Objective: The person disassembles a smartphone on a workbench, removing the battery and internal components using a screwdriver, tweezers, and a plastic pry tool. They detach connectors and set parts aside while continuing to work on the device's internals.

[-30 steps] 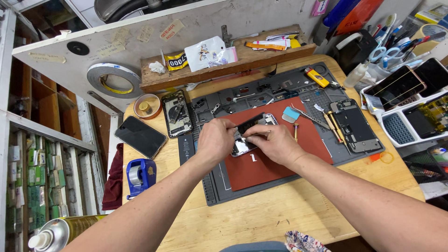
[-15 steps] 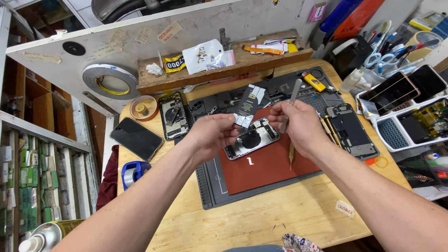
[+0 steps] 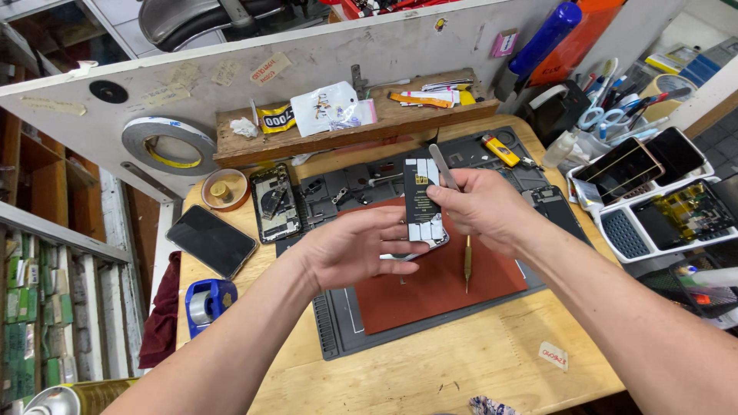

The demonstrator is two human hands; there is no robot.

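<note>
**Two hands lift a phone battery over the repair mat**

Head view: Much is hidden here. The left hand [image 3: 355,250] covers most of the opened phone [image 3: 419,244] under it, so only a pale edge of that phone shows below the fingers. The right hand [image 3: 486,207] hides the right edge of the battery [image 3: 422,198], and how the metal pry tool [image 3: 443,167] sits in the palm cannot be made out; only its flat tip sticks up above the knuckles. Both forearms run out of the bottom of the picture.

The battery, black with white strips at top and bottom, stands nearly upright between the two hands, above the red mat [image 3: 438,288] on the table [image 3: 461,361]. The right grip is pressed together, thumb and fingers pinching the battery's right side and the pry tool with it. The left grip is half spread, fingers curled, their tips touching the lower left of the battery and the phone beneath.

A brass-handled screwdriver [image 3: 467,261] lies on the mat just below the right hand. A second opened phone [image 3: 273,204] and a dark phone [image 3: 211,240] lie well to the left.
</note>
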